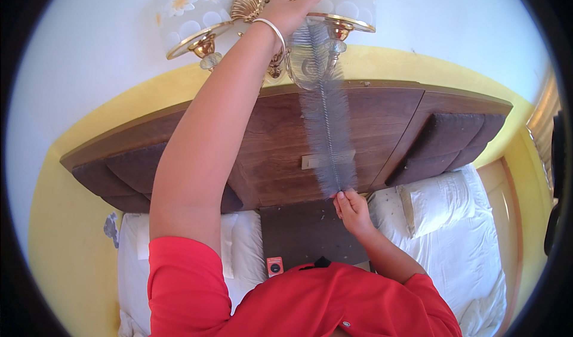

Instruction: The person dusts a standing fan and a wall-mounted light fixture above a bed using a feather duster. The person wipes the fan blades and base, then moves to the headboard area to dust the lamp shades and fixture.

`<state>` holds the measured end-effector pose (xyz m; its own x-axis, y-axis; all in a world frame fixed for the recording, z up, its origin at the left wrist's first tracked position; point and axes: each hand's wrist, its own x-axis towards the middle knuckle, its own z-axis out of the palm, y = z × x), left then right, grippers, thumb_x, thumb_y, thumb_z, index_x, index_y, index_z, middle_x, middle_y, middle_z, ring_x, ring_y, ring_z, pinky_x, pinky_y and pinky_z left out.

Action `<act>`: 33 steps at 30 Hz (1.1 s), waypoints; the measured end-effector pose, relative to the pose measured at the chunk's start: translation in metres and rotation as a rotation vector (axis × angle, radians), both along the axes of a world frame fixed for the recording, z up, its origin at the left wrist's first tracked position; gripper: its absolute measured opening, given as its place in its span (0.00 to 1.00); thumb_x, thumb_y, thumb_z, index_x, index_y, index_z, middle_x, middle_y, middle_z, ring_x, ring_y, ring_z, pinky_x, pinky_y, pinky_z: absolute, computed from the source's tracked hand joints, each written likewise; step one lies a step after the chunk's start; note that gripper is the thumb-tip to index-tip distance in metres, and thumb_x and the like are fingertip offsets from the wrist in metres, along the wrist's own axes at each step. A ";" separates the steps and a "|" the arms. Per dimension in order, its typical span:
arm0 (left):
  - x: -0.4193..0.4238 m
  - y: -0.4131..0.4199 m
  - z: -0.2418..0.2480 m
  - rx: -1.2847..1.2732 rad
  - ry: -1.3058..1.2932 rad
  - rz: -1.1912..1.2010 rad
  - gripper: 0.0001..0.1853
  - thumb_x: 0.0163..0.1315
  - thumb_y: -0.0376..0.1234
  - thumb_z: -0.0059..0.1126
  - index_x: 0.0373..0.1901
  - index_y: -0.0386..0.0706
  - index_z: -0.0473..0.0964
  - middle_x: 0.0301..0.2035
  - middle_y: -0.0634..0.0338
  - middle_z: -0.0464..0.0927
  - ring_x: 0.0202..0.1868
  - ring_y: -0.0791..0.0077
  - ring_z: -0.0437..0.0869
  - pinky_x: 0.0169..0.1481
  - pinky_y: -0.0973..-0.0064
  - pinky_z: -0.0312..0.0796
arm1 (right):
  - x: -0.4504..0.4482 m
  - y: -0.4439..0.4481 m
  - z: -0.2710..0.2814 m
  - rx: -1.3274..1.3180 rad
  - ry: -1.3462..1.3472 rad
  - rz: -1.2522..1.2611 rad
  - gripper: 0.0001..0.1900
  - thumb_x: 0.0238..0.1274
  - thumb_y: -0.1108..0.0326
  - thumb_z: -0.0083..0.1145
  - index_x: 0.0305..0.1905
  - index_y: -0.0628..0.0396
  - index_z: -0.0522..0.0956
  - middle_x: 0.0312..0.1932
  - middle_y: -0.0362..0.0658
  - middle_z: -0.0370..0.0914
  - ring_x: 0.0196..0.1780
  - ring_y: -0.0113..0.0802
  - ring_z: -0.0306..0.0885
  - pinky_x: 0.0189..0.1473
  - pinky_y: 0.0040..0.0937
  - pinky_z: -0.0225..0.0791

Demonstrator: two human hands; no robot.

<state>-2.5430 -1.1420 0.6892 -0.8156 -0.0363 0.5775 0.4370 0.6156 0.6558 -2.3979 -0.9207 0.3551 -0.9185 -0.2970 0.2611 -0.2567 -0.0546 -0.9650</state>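
Note:
My right hand pinches the lower end of a long grey bristle brush with a twisted-wire core. The brush rises in front of the headboard, and its upper part overlaps the glass arm of a gold wall lamp. My left hand reaches up between the lamp's two shades, its thumb across the right floral shade. Its other fingers are mostly hidden, so their grip is unclear. The left floral shade sits on a gold-rimmed holder beside my left wrist.
Below the lamp is a wooden headboard with dark padded panels and a switch plate. White-sheeted beds flank a dark bedside surface. A small red box lies near the left bed. A curtain hangs far right.

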 end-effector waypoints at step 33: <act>-0.012 0.020 -0.004 0.203 -0.143 -0.314 0.58 0.45 0.57 0.69 0.66 0.23 0.54 0.59 0.38 0.69 0.62 0.56 0.72 0.66 0.68 0.62 | -0.102 -0.095 0.094 -0.128 0.415 -0.256 0.08 0.71 0.68 0.46 0.39 0.63 0.71 0.22 0.45 0.69 0.26 0.28 0.65 0.31 0.27 0.65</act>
<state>-2.5545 -1.1223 0.6851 -0.8765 0.1261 0.4645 0.4793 0.3183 0.8179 -2.5003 -1.0159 0.4496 -0.7689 -0.0176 0.6391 -0.6377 -0.0509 -0.7686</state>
